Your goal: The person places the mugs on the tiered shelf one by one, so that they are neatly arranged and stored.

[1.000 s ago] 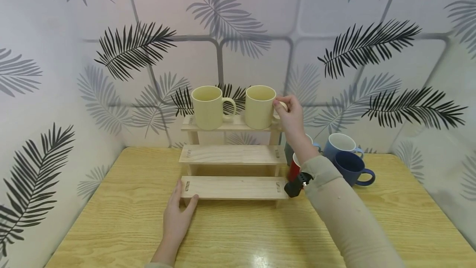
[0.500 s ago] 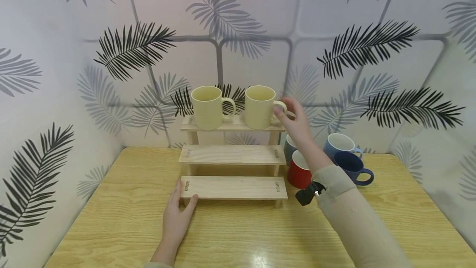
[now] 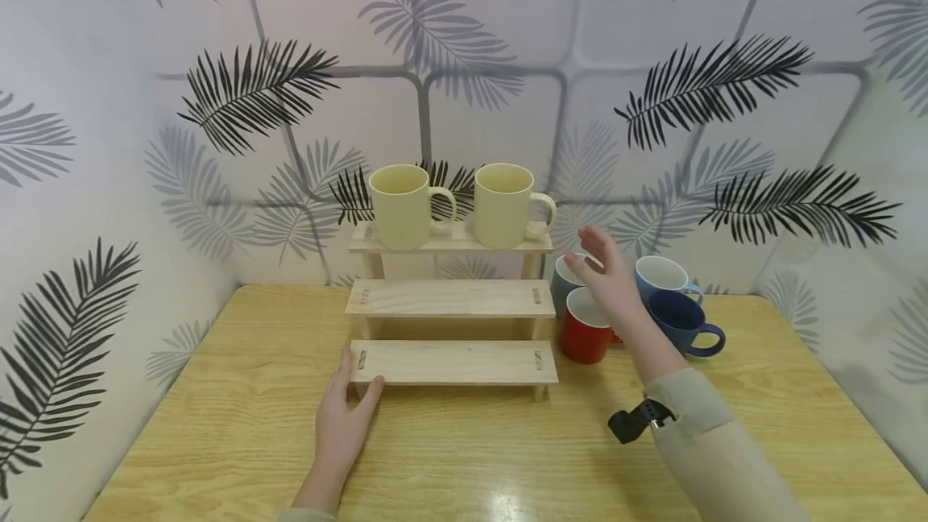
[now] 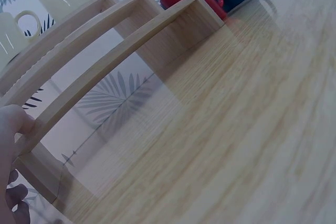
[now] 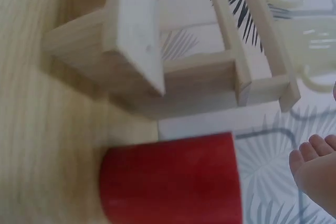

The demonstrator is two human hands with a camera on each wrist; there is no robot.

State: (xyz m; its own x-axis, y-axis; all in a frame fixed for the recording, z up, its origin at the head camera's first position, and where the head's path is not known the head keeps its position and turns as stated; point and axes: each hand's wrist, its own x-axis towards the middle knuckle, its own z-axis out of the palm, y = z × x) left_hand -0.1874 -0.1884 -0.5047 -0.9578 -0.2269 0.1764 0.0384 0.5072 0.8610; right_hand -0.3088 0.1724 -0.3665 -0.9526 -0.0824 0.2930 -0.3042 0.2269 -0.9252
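Observation:
A three-tier wooden rack (image 3: 449, 299) stands on the table. On its top step sit two pale yellow mugs, the left mug (image 3: 400, 212) and the right mug (image 3: 502, 208), both upright with handles to the right. My left hand (image 3: 343, 425) grips the left end of the bottom step, the thumb on its front edge and the fingers round the side. My right hand (image 3: 612, 280), empty with fingers loosely bent, is in the air right of the rack. Below it are a red mug (image 3: 584, 338) and a grey mug (image 3: 561, 294), partly hidden by the hand and arm.
Behind my right forearm stand a light blue mug (image 3: 645, 284) and a navy mug (image 3: 677, 322), handles to the right. The wood-grain table (image 3: 239, 425) meets a leaf-patterned wall (image 3: 493, 39) close behind the rack.
My right hand has let go of the right yellow mug's handle and moved down and to the right. That mug stays on the top step. My left hand keeps its place.

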